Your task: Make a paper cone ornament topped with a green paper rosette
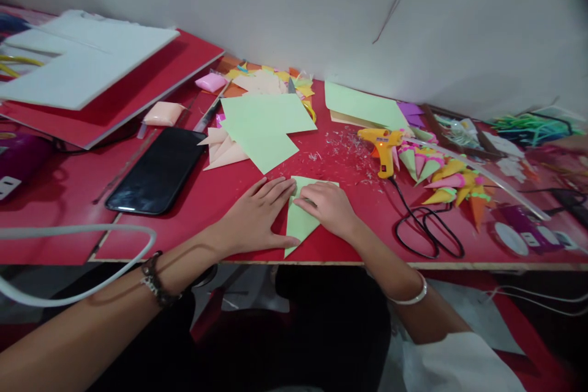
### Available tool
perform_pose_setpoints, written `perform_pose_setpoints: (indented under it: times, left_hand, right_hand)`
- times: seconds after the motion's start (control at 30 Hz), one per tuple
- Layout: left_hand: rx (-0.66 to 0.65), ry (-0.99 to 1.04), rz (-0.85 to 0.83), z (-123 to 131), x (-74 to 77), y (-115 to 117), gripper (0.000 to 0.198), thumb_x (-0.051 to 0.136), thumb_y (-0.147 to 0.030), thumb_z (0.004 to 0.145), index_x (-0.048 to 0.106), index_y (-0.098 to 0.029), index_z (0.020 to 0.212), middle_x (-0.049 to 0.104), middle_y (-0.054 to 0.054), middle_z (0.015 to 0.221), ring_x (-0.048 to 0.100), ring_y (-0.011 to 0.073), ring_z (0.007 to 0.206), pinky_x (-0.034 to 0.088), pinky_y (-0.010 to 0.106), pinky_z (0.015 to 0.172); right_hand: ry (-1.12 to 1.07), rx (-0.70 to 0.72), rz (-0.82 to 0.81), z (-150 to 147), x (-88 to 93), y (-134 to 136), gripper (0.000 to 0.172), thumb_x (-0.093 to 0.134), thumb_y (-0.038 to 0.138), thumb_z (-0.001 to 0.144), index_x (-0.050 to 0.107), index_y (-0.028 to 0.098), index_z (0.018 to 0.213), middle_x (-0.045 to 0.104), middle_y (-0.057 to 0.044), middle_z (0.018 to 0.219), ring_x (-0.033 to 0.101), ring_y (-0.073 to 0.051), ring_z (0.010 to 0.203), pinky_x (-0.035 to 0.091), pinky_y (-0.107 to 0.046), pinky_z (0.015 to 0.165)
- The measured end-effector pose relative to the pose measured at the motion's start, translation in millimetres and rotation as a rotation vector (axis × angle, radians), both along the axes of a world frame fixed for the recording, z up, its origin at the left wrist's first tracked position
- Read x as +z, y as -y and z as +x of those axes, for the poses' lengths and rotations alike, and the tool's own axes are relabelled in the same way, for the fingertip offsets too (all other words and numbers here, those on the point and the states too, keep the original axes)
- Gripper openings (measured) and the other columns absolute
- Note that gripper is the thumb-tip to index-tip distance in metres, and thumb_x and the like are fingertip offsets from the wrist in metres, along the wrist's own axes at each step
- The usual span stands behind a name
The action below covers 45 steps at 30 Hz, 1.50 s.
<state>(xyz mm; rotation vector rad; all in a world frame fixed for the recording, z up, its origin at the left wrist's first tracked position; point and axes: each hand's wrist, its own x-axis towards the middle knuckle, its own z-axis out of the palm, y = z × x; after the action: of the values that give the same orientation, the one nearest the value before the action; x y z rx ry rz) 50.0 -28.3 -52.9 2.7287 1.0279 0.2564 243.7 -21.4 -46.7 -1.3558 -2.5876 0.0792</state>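
A light green paper [299, 220], folded to a point toward me, lies near the front edge of the red table [193, 208]. My left hand [257, 211] lies flat beside the paper's left edge with its fingertips on the fold. My right hand [328, 205] presses down on the paper's upper right part with fingers bent and together. Neither hand lifts the paper off the table.
A black phone [158, 171] lies to the left, green sheets [264, 125] and pale folded cones [223, 147] behind my hands. A yellow glue gun [383, 147] with a black cord, several coloured paper cones [448, 180] and a white board [78, 55] on red boards surround them.
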Motion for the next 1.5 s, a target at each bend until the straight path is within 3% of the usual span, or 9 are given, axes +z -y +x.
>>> perform_pose_setpoints:
  times: [0.47,0.8,1.23,1.5]
  left_hand:
    - [0.009,-0.008,0.009,0,0.5,3,0.093,0.036,-0.071,0.07,0.016,-0.012,0.138,0.024,0.011,0.143,0.02,0.0251,0.13,0.009,0.039,0.107]
    - [0.026,-0.078,0.037,-2,5.7,19,0.08,0.036,-0.062,0.077,0.019,-0.012,0.137,0.024,0.009,0.143,0.022,0.0226,0.13,0.01,0.036,0.107]
    - [0.032,-0.082,0.023,-8,6.9,27,0.08,0.038,-0.059,0.077,0.022,-0.008,0.136,0.03,0.011,0.14,0.026,0.0225,0.127,0.014,0.034,0.106]
    - [-0.045,-0.096,-0.012,-11,9.8,24,0.071,0.036,-0.058,0.079,0.023,-0.018,0.136,0.026,0.004,0.143,0.021,0.0214,0.13,0.011,0.038,0.107]
  right_hand:
    - [-0.005,-0.016,-0.004,-2,-0.3,-1,0.032,0.04,0.038,0.088,0.055,0.017,0.069,0.06,-0.002,0.065,0.05,-0.014,0.062,0.024,-0.024,0.056]
    - [-0.037,-0.015,-0.027,-2,0.0,-1,0.029,0.044,0.034,0.087,0.053,0.017,0.067,0.057,0.0,0.062,0.047,-0.012,0.061,0.023,-0.024,0.057]
    - [-0.015,-0.099,0.008,-2,-0.5,3,0.025,0.043,0.033,0.088,0.053,0.017,0.071,0.059,0.0,0.074,0.047,-0.013,0.072,0.024,-0.025,0.065]
    - [0.13,-0.082,0.065,-5,-0.7,1,0.023,0.04,0.028,0.089,0.054,0.017,0.075,0.06,-0.002,0.078,0.05,-0.016,0.077,0.026,-0.028,0.066]
